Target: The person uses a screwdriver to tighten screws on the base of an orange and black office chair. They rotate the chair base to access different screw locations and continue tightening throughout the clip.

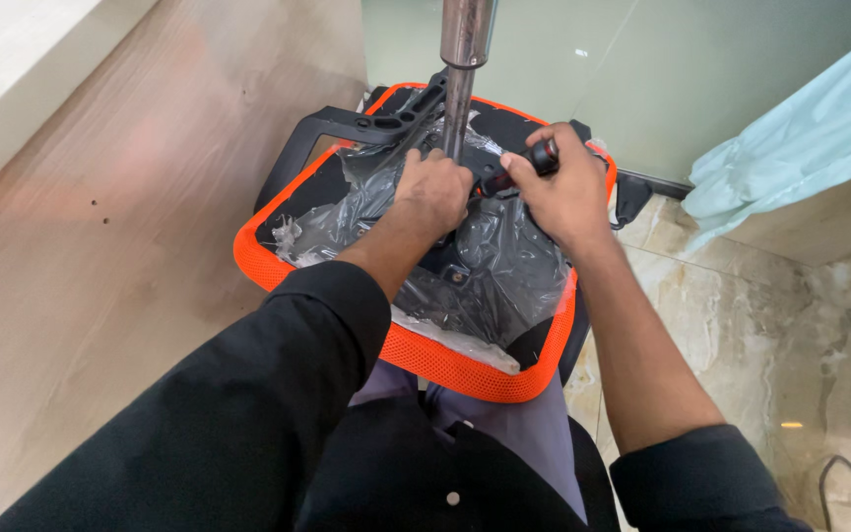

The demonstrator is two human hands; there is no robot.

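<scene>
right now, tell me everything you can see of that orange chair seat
The chair seat lies upside down, propped against the person's lap. Its rim is bright orange mesh fabric; the underside is black, hard-looking, and partly wrapped in crinkled clear plastic film. A black bracket sits at its far end, and a shiny metal column rises from the middle. The left hand presses on the underside beside the column; the right hand grips a black-handled tool there.

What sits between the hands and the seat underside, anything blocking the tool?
Clear plastic wrap covers the seat underside beneath both hands. The left hand presses on it by the metal column; the right hand grips the black-handled tool. Its tip is hidden.
</scene>
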